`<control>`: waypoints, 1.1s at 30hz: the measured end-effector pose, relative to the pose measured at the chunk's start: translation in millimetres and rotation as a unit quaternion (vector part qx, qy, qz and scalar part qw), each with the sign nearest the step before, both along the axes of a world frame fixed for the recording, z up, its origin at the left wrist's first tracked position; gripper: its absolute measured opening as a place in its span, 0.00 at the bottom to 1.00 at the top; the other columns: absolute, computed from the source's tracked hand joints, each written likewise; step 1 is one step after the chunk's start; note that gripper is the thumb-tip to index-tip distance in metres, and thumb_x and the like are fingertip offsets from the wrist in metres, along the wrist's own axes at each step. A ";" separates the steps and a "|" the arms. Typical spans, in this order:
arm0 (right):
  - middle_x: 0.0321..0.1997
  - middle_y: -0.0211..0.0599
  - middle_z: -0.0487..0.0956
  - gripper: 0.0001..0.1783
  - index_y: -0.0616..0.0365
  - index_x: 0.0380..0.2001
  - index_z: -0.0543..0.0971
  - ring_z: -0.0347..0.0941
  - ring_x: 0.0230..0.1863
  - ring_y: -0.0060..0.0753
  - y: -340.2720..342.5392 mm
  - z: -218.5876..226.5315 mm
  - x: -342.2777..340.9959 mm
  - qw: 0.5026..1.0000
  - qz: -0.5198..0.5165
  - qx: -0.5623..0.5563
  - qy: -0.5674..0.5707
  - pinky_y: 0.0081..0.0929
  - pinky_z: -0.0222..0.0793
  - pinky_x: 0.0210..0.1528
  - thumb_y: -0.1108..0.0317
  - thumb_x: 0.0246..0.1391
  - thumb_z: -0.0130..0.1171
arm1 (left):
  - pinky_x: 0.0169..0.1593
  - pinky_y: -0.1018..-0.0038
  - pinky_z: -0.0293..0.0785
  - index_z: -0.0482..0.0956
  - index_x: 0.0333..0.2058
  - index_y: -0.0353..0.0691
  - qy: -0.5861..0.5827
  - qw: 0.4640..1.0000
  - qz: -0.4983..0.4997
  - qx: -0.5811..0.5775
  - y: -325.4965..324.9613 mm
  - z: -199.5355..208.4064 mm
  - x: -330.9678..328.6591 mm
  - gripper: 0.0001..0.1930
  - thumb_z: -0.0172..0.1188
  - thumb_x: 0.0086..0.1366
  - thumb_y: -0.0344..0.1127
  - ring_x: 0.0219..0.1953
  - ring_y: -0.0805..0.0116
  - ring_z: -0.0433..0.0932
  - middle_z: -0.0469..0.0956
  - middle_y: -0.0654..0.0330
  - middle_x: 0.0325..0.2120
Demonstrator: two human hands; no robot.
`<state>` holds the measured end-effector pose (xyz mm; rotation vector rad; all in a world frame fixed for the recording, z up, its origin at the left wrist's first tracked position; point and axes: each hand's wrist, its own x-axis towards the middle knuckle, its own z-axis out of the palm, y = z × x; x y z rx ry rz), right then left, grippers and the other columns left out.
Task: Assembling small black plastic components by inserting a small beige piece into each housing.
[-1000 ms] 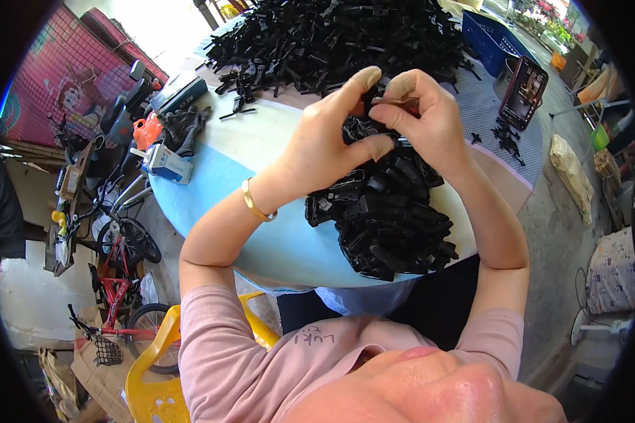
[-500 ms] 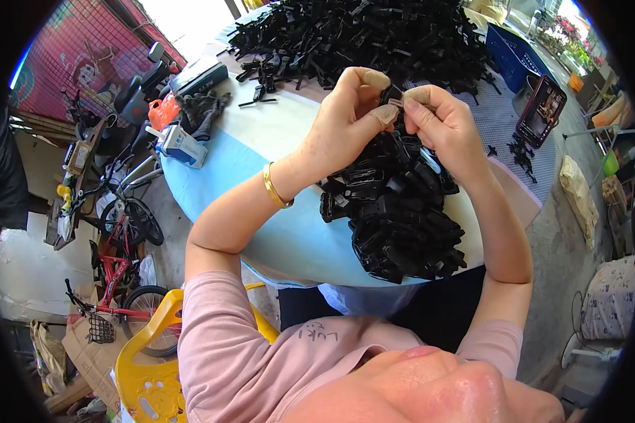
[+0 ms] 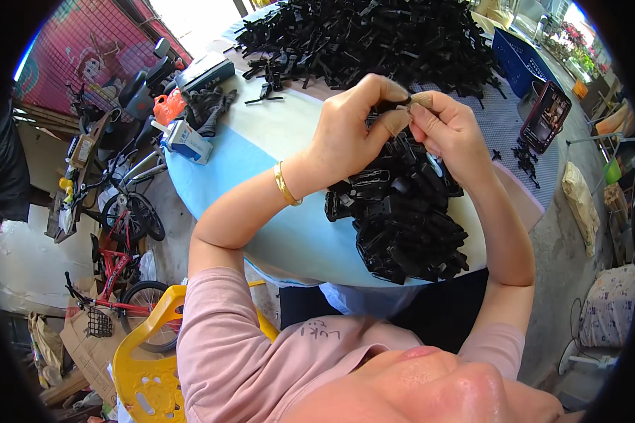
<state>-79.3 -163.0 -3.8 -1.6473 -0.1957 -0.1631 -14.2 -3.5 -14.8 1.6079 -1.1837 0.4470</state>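
Both hands (image 3: pixel 353 130) pinched a small black part (image 3: pixel 386 107); black plastic heaps (image 3: pixel 409 233) lay at twelve and six o'clock, a smartphone (image 3: pixel 545 117) at three.

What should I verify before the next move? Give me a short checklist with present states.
1. Left hand pinching a dark piece between thumb and forefinger: ok.
2. Right hand pinched, its fingertips up against the left's: ok.
3. How the dark piece sits between the fingers: cannot tell, they cover most of it.
4. Tan finger coverings on both hands: ok.
5. Near pile of black plastic parts resting on the cloth-covered table: ok.
6. Smartphone propped up, clear of both hands: ok.
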 end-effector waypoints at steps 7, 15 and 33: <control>0.35 0.27 0.74 0.13 0.63 0.38 0.73 0.68 0.35 0.14 -12.5 -2.7 1.4 0.958 -0.118 -0.163 -0.204 0.11 0.65 0.39 0.75 0.47 0.60 | 0.52 0.66 0.70 0.59 0.52 0.36 0.458 0.803 -0.345 -0.161 4.7 18.4 18.2 0.16 0.41 0.65 0.30 0.50 0.56 0.70 0.66 0.44 0.49; 0.29 0.27 0.76 0.08 0.63 0.33 0.75 0.71 0.31 0.14 -6.8 -1.2 -0.4 0.970 -0.099 -0.094 -0.202 0.12 0.68 0.36 0.78 0.46 0.60 | 0.48 0.73 0.72 0.63 0.52 0.35 0.437 0.854 -0.281 -0.018 3.3 7.5 7.5 0.18 0.46 0.64 0.31 0.41 0.70 0.74 0.73 0.60 0.40; 0.19 0.26 0.70 0.11 0.63 0.38 0.75 0.52 0.13 0.06 -1.7 2.0 -4.2 0.999 -0.017 -0.038 -0.034 0.07 0.44 0.14 0.69 0.56 0.50 | 0.45 0.80 0.71 0.66 0.46 0.35 0.252 0.954 -0.165 -0.004 2.3 6.0 -3.1 0.16 0.53 0.58 0.22 0.40 0.76 0.72 0.73 0.60 0.39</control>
